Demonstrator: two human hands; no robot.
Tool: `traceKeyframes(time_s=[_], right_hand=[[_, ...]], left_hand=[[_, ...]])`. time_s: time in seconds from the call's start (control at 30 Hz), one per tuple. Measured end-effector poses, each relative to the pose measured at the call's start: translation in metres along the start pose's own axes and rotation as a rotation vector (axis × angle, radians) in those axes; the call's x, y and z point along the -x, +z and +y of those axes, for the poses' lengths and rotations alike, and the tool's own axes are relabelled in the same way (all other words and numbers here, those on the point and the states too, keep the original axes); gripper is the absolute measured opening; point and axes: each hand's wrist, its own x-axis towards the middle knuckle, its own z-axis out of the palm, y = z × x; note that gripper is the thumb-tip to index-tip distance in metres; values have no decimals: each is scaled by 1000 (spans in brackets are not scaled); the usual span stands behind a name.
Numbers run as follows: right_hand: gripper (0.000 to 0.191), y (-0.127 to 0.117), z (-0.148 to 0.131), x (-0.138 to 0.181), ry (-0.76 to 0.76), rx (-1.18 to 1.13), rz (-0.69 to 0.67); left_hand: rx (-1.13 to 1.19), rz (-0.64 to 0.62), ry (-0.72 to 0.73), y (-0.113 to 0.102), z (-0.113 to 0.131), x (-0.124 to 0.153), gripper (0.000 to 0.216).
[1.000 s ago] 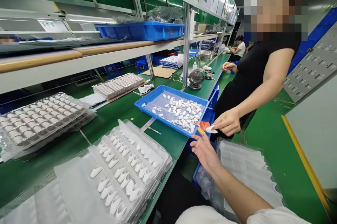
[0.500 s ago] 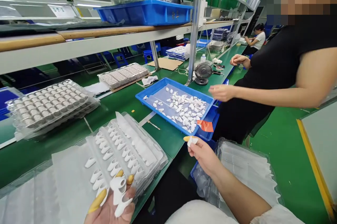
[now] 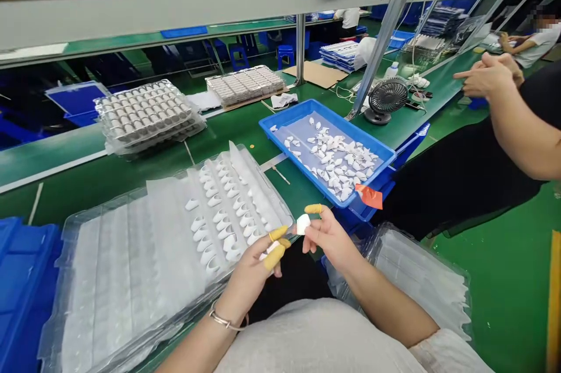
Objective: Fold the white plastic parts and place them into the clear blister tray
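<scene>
R hand (image 3: 326, 232): grasped one white pc (image 3: 302, 224) at fingertips; wore yellow cot (image 3: 312, 209) on one finger.
L hand (image 3: 258, 256): gripped white too, mostly hidden betw. cotted fingers; couldn't tell if one or more. Wore bangle (image 3: 223, 319) at wrist.
White pc, place: sat betw. both hands, just right of L fingertips, at left end of R hand; nearer R, being in its grip. Couldn't tell if touching L.
White pc, axis: looked taller than wide, approx. upright; couldn't make out tilt or which end faced where.
Clear tray (image 3: 55, 320): lay left of L hand, w/ right near edge just beside L fingertips; so nearer L than R. Bore white film (image 3: 166, 232), curled up at far right.
Row pcs (image 3: 198, 224): lay side by side in rows running near to far, long axes approx. crosswise to rows.
Blue tray (image 3: 284, 149): lay far of R hand, slightly right, apart from it.
Loose pcs (image 3: 339, 156): lay scattered every which way in blue tray, thickest toward right.
Orange slip (image 3: 369, 196): lay at blue tray's near right corner.
Fan (image 3: 387, 95): stood far right, beyond blue tray.
Stack (image 3: 146, 110): stood far left, beyond clear tray.
Co-worker's hands (image 3: 488, 78): showed far right, w/ a finger stretched left, well apart from R hand.
</scene>
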Motion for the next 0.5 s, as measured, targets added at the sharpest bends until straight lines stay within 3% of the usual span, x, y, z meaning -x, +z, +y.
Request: traceKeyframes(time_s=[0.1, 0.2, 0.5], right_hand=[[31, 3, 3, 2, 21, 50, -52], [30, 6, 8, 3, 11, 70, -87], [24, 12, 14, 5, 24, 157, -143]], left_hand=[[-214, 39, 97, 2, -3, -4, 46], [-389, 28, 228, 2, -1, -5, 33], [-628, 45, 425, -8, -5, -3, 31]])
